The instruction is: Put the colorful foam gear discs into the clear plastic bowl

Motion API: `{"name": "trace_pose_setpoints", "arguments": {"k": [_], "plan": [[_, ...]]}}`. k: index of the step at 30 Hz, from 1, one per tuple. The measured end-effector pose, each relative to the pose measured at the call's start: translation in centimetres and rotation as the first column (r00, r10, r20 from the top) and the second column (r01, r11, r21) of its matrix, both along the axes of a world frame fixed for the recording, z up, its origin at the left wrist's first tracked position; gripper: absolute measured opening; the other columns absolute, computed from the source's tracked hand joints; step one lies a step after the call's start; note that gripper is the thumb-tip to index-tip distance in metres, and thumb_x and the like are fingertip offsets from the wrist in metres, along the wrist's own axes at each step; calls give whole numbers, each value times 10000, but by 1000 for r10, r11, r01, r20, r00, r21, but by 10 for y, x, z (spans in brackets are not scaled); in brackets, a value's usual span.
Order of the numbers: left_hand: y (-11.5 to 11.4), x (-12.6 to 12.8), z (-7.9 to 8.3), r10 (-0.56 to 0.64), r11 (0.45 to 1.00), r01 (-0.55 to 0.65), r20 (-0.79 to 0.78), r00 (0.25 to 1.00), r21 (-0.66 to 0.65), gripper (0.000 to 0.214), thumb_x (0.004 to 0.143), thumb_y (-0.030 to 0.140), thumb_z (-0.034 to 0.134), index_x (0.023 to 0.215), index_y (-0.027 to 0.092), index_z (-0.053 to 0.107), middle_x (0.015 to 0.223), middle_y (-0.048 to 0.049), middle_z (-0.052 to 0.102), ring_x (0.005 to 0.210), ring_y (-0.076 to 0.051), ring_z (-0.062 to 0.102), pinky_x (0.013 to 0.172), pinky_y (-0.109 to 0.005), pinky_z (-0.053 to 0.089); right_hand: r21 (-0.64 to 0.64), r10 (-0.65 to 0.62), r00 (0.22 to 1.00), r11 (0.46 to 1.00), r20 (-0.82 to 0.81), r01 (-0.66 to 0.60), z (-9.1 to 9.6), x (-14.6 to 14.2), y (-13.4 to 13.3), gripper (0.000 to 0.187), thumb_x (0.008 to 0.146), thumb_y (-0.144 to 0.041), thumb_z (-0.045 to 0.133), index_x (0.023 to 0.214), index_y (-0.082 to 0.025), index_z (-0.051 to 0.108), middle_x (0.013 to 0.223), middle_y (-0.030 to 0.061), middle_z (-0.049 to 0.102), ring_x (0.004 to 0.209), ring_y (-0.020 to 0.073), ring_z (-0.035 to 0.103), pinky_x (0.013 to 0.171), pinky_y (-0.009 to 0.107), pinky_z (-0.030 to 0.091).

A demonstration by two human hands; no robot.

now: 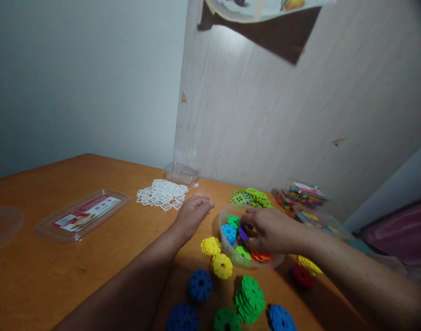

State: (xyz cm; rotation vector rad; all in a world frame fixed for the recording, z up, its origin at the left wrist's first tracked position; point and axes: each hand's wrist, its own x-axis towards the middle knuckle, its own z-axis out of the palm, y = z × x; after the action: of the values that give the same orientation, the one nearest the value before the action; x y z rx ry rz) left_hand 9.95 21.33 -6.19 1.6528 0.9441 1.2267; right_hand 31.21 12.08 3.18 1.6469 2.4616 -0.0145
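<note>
A clear plastic bowl holds loose notched discs, among them a light blue disc, a green disc and orange discs. My right hand reaches into it from the right, fingers and thumb curled around a purple notched disc. Part of the bowl's contents is hidden beneath this hand. Just left of the bowl, my left hand is held with its fingers stretched out and nothing in it. Nearer to me are yellow discs, a stack of green discs and dark blue discs.
A pile of white lattice pieces lies before a clear tub. Green pieces and a filled container sit by the wall. A labelled clear lid is at left. Red discs lie under my right forearm.
</note>
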Motion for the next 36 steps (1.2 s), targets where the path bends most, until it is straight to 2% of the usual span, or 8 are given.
{"name": "trace_pose_setpoints", "arguments": {"k": [9, 20, 24, 28, 36], "plan": [[3, -1, -3, 0, 1000, 1, -40, 999, 22, 289, 801, 442, 574, 763, 212, 745, 960, -58, 736, 1016, -266, 648, 971, -410, 479, 46, 72, 995, 996, 69, -76, -4, 2, 0, 285, 778, -385, 628, 984, -211, 720, 998, 86, 696, 864, 235, 635, 696, 314, 415], [3, -2, -4, -13, 1000, 13, -43, 999, 2, 310, 808, 459, 565, 762, 205, 736, 990, -69, 727, 1010, -270, 642, 959, -419, 472, 34, 13, 997, 999, 72, -15, 0, 1, -2, 348, 782, -384, 642, 1072, -210, 724, 1034, 104, 711, 886, 252, 653, 718, 327, 431], [3, -2, -4, -18, 1000, 18, -44, 999, 4, 311, 808, 458, 563, 770, 201, 733, 976, -65, 724, 987, -262, 645, 958, -416, 471, 11, 21, 996, 1000, 82, -22, 6, 3, -1, 233, 837, -326, 587, 975, -220, 742, 950, 81, 711, 822, 219, 644, 685, 304, 405], [3, -2, -3, -26, 1000, 26, -34, 999, 0, 305, 803, 460, 572, 782, 203, 736, 986, -65, 723, 1005, -263, 646, 960, -406, 472, -37, -32, 998, 999, 58, 34, 12, 4, 1, 173, 794, -234, 604, 880, -239, 754, 895, 57, 717, 799, 197, 639, 691, 281, 403], [4, -3, -5, -25, 1000, 24, -34, 999, -9, 298, 802, 454, 570, 746, 211, 733, 959, -62, 723, 989, -265, 640, 934, -399, 473, -88, -70, 995, 993, 66, 76, 2, 1, 6, 170, 793, -248, 615, 737, -260, 775, 816, 52, 748, 788, 209, 657, 680, 280, 414]]}}
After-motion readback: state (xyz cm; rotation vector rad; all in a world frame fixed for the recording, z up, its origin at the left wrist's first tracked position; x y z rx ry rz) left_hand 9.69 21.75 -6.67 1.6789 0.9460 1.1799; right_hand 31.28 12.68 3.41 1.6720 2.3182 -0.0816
